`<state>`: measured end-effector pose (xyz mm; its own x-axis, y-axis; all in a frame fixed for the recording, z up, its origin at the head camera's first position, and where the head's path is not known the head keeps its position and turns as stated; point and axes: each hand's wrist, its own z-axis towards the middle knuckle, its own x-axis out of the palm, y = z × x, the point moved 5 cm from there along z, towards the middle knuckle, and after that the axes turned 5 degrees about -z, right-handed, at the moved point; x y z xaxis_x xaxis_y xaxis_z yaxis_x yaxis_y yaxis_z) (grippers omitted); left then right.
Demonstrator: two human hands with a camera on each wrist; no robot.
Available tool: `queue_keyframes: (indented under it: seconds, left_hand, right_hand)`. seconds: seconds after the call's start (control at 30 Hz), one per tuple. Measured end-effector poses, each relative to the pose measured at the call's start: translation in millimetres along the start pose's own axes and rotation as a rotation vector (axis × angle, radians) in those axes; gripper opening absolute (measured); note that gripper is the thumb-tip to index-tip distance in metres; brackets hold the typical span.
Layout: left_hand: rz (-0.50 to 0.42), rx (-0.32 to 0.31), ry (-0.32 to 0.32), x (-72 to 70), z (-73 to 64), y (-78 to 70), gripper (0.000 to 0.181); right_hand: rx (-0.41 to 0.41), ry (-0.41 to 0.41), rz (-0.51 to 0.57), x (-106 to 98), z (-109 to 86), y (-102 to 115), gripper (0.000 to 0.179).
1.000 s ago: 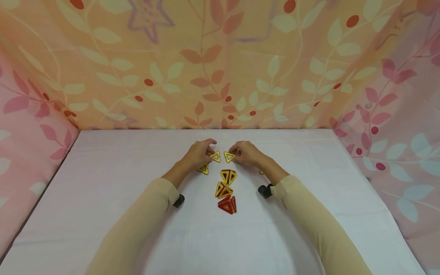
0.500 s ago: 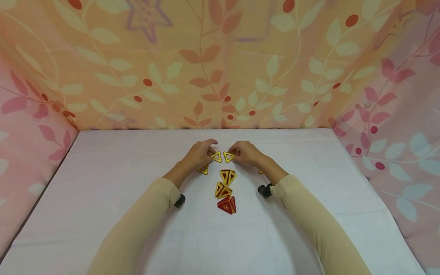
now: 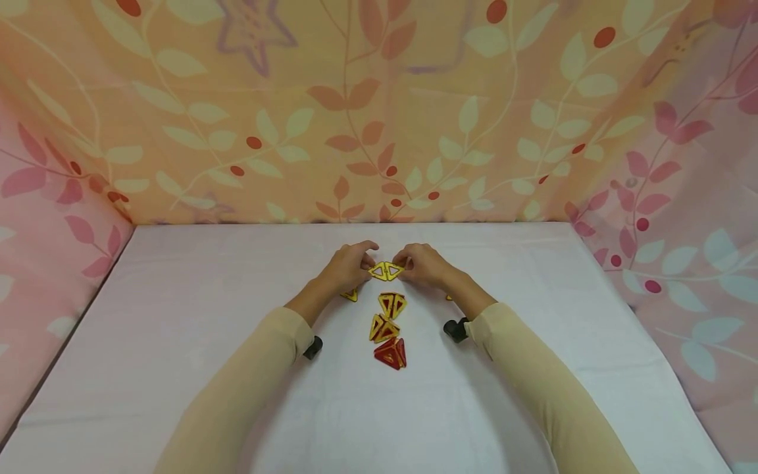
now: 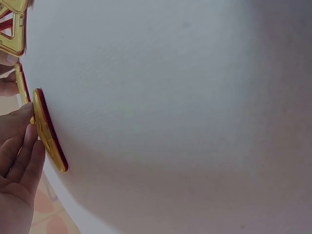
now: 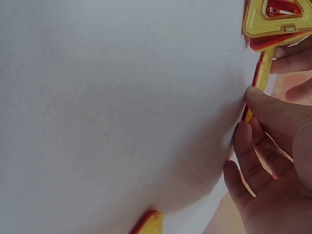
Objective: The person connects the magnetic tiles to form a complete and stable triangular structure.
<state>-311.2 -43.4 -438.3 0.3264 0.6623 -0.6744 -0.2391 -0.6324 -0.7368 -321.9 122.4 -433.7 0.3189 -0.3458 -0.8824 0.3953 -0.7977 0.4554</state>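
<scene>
My left hand [image 3: 348, 266] pinches a yellow triangular magnetic tile [image 3: 376, 276] by its outer corner. Opposite it, my right hand [image 3: 426, 263] holds a matching triangular tile [image 3: 395, 275] between thumb and fingers. The two tiles meet edge to edge and form a diamond above the white cloth. In the right wrist view the held tile [image 5: 263, 73] shows edge-on, yellow with a red side. Nearer me stand folded tile shapes in a row: a yellow one [image 3: 393, 296], another yellow one [image 3: 387, 334] and a red one [image 3: 387, 357].
One loose yellow tile [image 3: 351, 296] lies by my left wrist, partly hidden by it. Another loose tile [image 5: 157, 224] lies by my right wrist, mostly covered in the head view. Flowered cloth [image 3: 284, 171] hangs behind the white-covered table [image 3: 195, 283].
The two held tiles were apart with a gap between them; now their edges meet. My left hand has moved slightly right. The folded shapes stay in place.
</scene>
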Motion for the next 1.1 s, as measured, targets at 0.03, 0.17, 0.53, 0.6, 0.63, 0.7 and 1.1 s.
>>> queue_keyframes:
  seconds: [0.03, 0.17, 0.53, 0.6, 0.63, 0.7, 1.1]
  left_hand:
    - [-0.001, 0.003, -0.001, 0.0, 0.1, 0.1, 0.058]
    - [0.000, 0.013, -0.003, -0.1, 0.3, -0.2, 0.057]
    - [0.012, 0.020, -0.002, 0.5, 1.3, -1.4, 0.057]
    - [0.012, 0.020, -0.004, 0.6, 1.4, -0.8, 0.057]
    - [0.010, 0.020, -0.006, 0.6, 1.4, -0.5, 0.057]
    - [0.006, 0.020, -0.008, 0.5, 1.5, -0.5, 0.057]
    - [0.020, 0.018, -0.008, 0.5, 1.3, -0.8, 0.057]
  right_hand:
    - [-0.001, -0.001, 0.000, 0.1, 0.1, 0.0, 0.028]
    - [-0.009, -0.005, -0.002, 0.1, 0.4, -0.1, 0.028]
    - [-0.014, -0.009, -0.012, 0.3, 1.5, -0.9, 0.028]
    - [-0.014, -0.006, -0.014, 0.5, 1.5, -1.0, 0.028]
    - [-0.014, -0.006, -0.015, 0.4, 1.4, -0.9, 0.028]
    - [-0.018, -0.010, -0.014, -0.1, 1.1, -0.6, 0.028]
    - [-0.049, -0.018, -0.014, 0.7, 2.4, -1.0, 0.027]
